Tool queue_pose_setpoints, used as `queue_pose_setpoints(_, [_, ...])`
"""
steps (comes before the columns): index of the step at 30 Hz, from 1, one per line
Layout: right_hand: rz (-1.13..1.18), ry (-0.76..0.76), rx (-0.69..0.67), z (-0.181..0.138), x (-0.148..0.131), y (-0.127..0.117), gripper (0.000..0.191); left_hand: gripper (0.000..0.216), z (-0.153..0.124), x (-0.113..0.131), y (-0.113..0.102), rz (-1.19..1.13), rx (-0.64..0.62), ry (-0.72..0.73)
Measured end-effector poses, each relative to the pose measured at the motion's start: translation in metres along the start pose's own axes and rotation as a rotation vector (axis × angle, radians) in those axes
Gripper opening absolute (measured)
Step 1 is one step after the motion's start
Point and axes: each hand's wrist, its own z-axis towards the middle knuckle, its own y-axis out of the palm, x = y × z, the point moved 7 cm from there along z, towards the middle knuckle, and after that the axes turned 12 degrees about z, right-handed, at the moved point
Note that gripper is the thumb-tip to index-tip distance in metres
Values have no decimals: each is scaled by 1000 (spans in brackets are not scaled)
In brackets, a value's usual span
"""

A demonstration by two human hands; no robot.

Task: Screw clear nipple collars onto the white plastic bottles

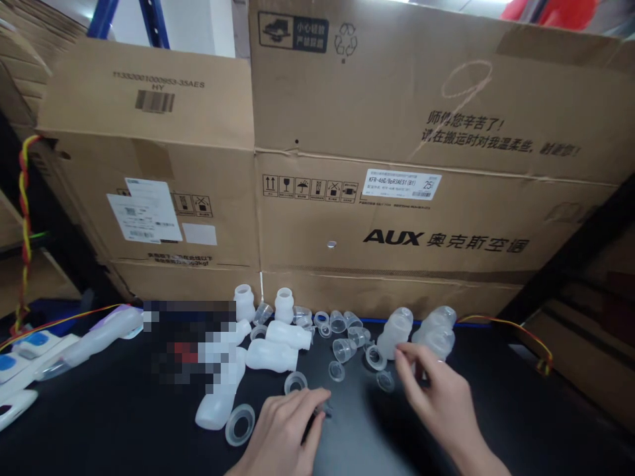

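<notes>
On a black table (pixel 124 423) lie several small white plastic bottles (pixel 272 356), clear caps (pixel 343 349) and translucent rings (pixel 240 424). My left hand (pixel 288 430) rests low at the centre, fingers curled in a pinch on a small dark piece I cannot make out, beside a ring (pixel 296 382). My right hand (pixel 436 396) is raised to the right, fingers bent and pinched near capped bottles (pixel 395 330) and a small clear cap (pixel 385 381); what it holds is not clear.
Big cardboard boxes (pixel 397 218) wall off the back of the table. White and blue devices (pixel 30 357) lie at the left edge. A twisted red and yellow cable (pixel 24 225) hangs at left; another wire (pixel 526 334) runs at right. A blurred patch covers part of the table.
</notes>
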Motion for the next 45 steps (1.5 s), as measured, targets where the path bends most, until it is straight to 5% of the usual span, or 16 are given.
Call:
queue_pose_setpoints(5, [-157, 217, -387, -17, 17, 45, 29, 40, 0, 0, 3, 18, -45, 10])
queue_pose_setpoints(12, [-134, 251, -498, -25, 35, 53, 20, 38, 6, 1, -4, 30, -48, 15])
queue_pose_setpoints(24, [810, 336, -672, -43, -53, 69, 25, 56, 14, 13, -25, 99, 103, 98])
queue_pose_setpoints(29, [1188, 499, -652, -53, -56, 86, 31, 52, 11, 7, -24, -27, 134, 67])
queue_pose_setpoints(32, [1310, 621, -497, -45, -44, 89, 49, 53, 4, -1, -20, -46, 193, -1])
queue_pose_setpoints(37, [1261, 652, -359, -36, -35, 84, 44, 48, 1, -3, -21, -52, 222, -33])
queue_pose_setpoints(41, [1285, 620, -243, -40, -36, 85, 71, 50, 0, 1, -24, 17, 243, 10])
queue_pose_setpoints(45, [982, 487, -162, -49, -33, 83, 57, 48, 2, 7, -25, 9, 228, 49])
